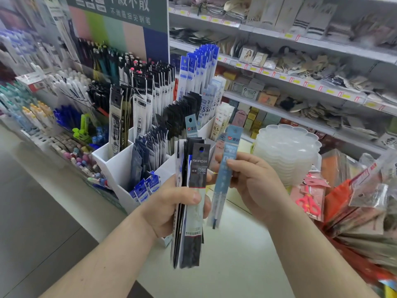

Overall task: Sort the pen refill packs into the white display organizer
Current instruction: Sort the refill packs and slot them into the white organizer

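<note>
At the far left, rows of pens (71, 117) and small erasers (75, 151) fill a sloping rack. Just right of them stands the white organizer (120, 166) on the pale bench (236, 265), its compartments packed with upright refill packs: black-and-white ones (150, 93) toward the back, blue ones (199, 65) at the rear right, and short blue packs (144, 190) in a low front pocket.

In front of the organizer, the left hand (171, 209) grips a bundle of refill packs (191, 211), fingers curled round it with the thumb pressed across the front; the foremost pack is dark and reads "1388". Just beside it, the right hand (253, 181) pinches a single light blue refill pack (225, 173) between thumb and fingers, holding it upright and close to the bundle, apart from the organizer.

Behind the right hand sits a stack of clear plastic trays (287, 151). Farther right, red scissors in packaging (309, 201) lie near crinkled bags, and white shelves (300, 82) with yellow price tags carry small goods.
</note>
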Demonstrator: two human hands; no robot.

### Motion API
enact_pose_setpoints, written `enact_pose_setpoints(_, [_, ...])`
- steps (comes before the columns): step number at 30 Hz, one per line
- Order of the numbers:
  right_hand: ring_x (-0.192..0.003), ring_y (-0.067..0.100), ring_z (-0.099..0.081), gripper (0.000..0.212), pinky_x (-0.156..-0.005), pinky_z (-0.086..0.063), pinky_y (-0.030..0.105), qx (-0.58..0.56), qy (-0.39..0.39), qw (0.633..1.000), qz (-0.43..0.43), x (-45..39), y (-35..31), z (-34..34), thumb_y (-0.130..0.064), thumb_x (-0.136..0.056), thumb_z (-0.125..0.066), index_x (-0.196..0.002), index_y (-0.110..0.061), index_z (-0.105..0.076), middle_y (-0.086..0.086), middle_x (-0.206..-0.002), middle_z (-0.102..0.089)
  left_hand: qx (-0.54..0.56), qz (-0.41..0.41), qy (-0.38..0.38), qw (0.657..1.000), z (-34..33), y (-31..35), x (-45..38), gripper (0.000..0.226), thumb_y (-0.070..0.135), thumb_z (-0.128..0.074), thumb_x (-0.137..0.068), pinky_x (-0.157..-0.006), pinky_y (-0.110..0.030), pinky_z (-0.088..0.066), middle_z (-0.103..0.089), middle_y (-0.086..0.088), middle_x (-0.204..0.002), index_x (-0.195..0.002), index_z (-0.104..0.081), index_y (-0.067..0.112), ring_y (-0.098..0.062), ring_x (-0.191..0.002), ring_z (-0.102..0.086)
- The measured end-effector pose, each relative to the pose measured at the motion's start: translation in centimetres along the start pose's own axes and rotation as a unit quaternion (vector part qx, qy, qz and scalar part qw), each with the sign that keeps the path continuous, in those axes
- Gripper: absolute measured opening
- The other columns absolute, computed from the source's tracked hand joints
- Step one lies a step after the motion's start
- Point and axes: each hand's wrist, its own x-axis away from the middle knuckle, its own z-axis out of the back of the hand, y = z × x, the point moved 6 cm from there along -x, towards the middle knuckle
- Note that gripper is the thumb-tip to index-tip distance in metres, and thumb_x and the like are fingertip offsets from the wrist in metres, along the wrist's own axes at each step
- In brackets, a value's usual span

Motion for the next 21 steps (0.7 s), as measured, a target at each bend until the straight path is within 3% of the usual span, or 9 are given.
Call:
enact_pose_setpoints(2, [-0.077,0.026,-0.064,0.021,-0.078,-0.044,0.039,0.007,0.028,0.999,0.018,0.0,-0.7,0.3,-0.008,-0.097,-0.054,-0.089,-0.012,-0.073,0.006,-0.075,-0.070,0.009,-0.005,-0.001,1.000,0.1,0.1,0.0,0.037,0.014,-0.066,-0.054,-0.060,-0.030,-0.046,-0.066,-0.016,-0.104,-0.089,-0.075,0.022,-0.018,-0.058,-0.061])
enact_pose_setpoints(4, [-0.060,0.011,-0.063,0.022,-0.065,-0.047,0.028,0.008,0.055,0.998,0.023,0.2,-1.2,0.4,-0.006,-0.099,-0.049,-0.091,-0.012,-0.069,0.000,-0.066,-0.066,-0.003,-0.013,0.006,1.000,0.1,0.3,0.0,0.039,0.016,-0.066,-0.054,-0.059,-0.030,-0.046,-0.068,-0.013,-0.111,-0.091,-0.076,0.021,-0.018,-0.057,-0.061])
enact_pose_setpoints(7, [-0.059,0.017,-0.060,0.021,-0.059,-0.051,0.031,-0.009,0.046,0.999,0.015,0.4,-1.7,-0.1,-0.007,-0.101,-0.047,-0.095,-0.011,-0.066,0.005,-0.065,-0.062,-0.017,-0.016,0.031,0.999,0.2,0.6,0.0,0.039,0.016,-0.067,-0.052,-0.056,-0.029,-0.049,-0.068,-0.012,-0.088,-0.090,-0.076,0.018,-0.020,-0.057,-0.062])
enact_pose_setpoints(10, [-0.064,0.024,-0.064,0.018,-0.056,-0.056,0.036,-0.052,0.009,0.999,-0.004,0.6,-1.7,-0.8,-0.007,-0.101,-0.046,-0.103,-0.006,-0.064,0.013,-0.072,-0.061,0.013,-0.020,0.042,0.999,0.4,0.9,0.0,0.036,0.012,-0.069,-0.053,-0.060,-0.031,-0.054,-0.067,-0.007,-0.084,-0.089,-0.075,0.016,-0.021,-0.064,-0.066])
enact_pose_setpoints(14, [-0.069,0.021,-0.064,0.017,-0.062,-0.053,0.031,-0.063,-0.004,0.998,-0.011,0.6,-1.3,-0.9,-0.010,-0.099,-0.052,-0.101,-0.005,-0.069,0.010,-0.074,-0.068,0.010,-0.028,0.082,0.996,1.0,1.3,0.0,0.038,0.011,-0.072,-0.053,-0.061,-0.033,-0.056,-0.067,-0.008,-0.081,-0.090,-0.073,0.014,-0.023,-0.066,-0.066])
enact_pose_setpoints(18, [-0.065,0.013,-0.049,0.018,-0.060,-0.036,0.026,0.003,0.069,0.997,0.015,-0.5,-0.5,0.8,-0.013,-0.096,-0.061,-0.083,-0.015,-0.073,-0.002,-0.072,-0.071,-0.040,-0.044,0.143,0.988,1.7,1.9,0.3,0.042,0.013,-0.075,-0.049,-0.067,-0.036,-0.056,-0.067,-0.009,-0.081,-0.091,-0.071,0.011,-0.023,-0.067,-0.065])
enact_pose_setpoints(21, [-0.053,0.006,-0.051,0.020,-0.053,-0.036,0.023,0.000,0.182,0.983,0.039,-2.5,0.3,3.3,-0.009,-0.096,-0.063,-0.079,-0.018,-0.068,-0.008,-0.062,-0.067,-0.110,-0.051,0.235,0.964,2.9,2.3,0.7,0.043,0.008,-0.073,-0.053,-0.067,-0.038,-0.055,-0.069,-0.008,-0.077,-0.096,-0.066,0.006,-0.023,-0.068,-0.066])
